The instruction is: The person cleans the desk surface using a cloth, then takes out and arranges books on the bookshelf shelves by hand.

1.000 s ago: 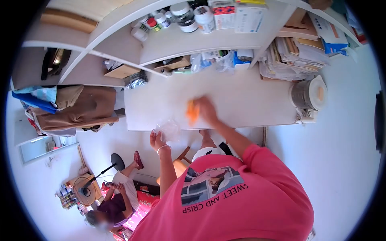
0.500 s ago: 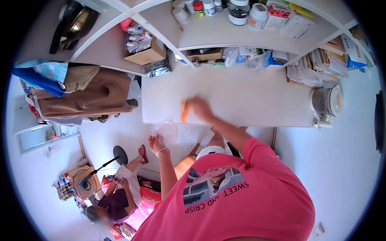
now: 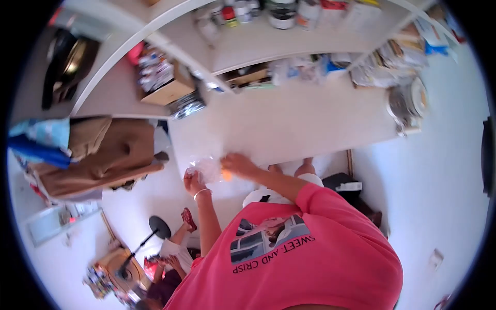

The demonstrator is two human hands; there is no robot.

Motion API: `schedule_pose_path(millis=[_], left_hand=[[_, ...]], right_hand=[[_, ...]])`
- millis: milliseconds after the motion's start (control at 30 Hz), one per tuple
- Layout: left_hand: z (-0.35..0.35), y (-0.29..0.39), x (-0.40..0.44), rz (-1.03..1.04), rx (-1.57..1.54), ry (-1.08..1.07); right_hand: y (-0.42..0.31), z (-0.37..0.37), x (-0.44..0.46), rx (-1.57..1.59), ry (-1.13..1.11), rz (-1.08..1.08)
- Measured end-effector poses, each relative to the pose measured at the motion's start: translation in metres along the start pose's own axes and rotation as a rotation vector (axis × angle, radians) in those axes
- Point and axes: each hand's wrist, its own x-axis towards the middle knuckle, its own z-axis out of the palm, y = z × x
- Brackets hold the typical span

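Note:
Near the front left corner of the white desk (image 3: 279, 119), my left hand (image 3: 194, 183) is closed on the edge of a clear plastic bag (image 3: 206, 169). My right hand (image 3: 239, 165) is just to the right of the bag, with its fingers closed around a small orange object (image 3: 226, 174). The orange object is at the bag's right side; I cannot tell whether it is inside the bag or beside it. Motion blur and my fingers hide its exact shape.
A glass jug appliance (image 3: 405, 106) stands at the desk's right end. Shelves with jars (image 3: 282, 14) and a cardboard box (image 3: 168, 89) rise behind. Brown clothing (image 3: 103, 160) hangs at left. A seated person (image 3: 170, 274) and a fan (image 3: 124, 271) are at lower left.
My right hand has moved with the orange object from above the desk toward the bag. My left hand still holds the bag. The whole view has shifted and tilted.

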Motion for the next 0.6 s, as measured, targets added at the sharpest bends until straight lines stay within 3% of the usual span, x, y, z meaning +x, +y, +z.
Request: schedule_pose_path(millis=[67,133,167,200,233,267,300,367,400,467,500,533,600], left_hand=[[0.023,-0.005,0.0,-0.047,0.039,-0.018],[0.047,-0.016,-0.002,-0.099,0.048,-0.08],[0.059,-0.019,-0.001,-0.135,0.053,-0.09],[0.072,-0.019,-0.005,-0.139,0.069,-0.128],[0.085,-0.019,-0.013,-0.152,0.088,-0.173],[0.096,-0.019,-0.019,-0.165,0.107,-0.212],[0.103,-0.024,-0.017,-0.178,0.125,-0.243],[0.119,-0.029,-0.019,-0.186,0.162,-0.324],[0.129,-0.033,-0.022,-0.196,0.189,-0.382],[0.146,-0.046,-0.028,-0.214,0.193,-0.419],[0.153,-0.05,-0.03,-0.226,0.194,-0.425],[0.161,-0.053,-0.035,-0.218,0.204,-0.433],[0.182,-0.062,-0.052,-0.199,0.251,-0.494]], right_hand=[[0.047,-0.03,-0.015,-0.333,0.043,0.211],[0.086,-0.068,-0.062,-0.225,0.365,0.311],[0.089,-0.103,-0.094,-0.13,0.33,0.644],[0.131,-0.1,-0.153,0.097,0.561,0.962],[0.138,-0.13,-0.214,-0.459,0.501,0.972],[0.141,-0.164,-0.274,-0.614,0.518,1.17],[0.135,-0.186,-0.335,-0.487,0.936,1.286],[0.112,-0.228,-0.385,-0.683,1.338,1.648],[0.102,-0.248,-0.394,-1.053,1.186,1.674],[0.106,-0.272,-0.34,-1.006,1.203,1.169],[0.131,-0.259,-0.322,-0.801,1.107,1.209],[0.137,-0.266,-0.283,-0.79,0.925,1.084],[0.176,-0.264,-0.218,-0.562,0.857,0.947]])
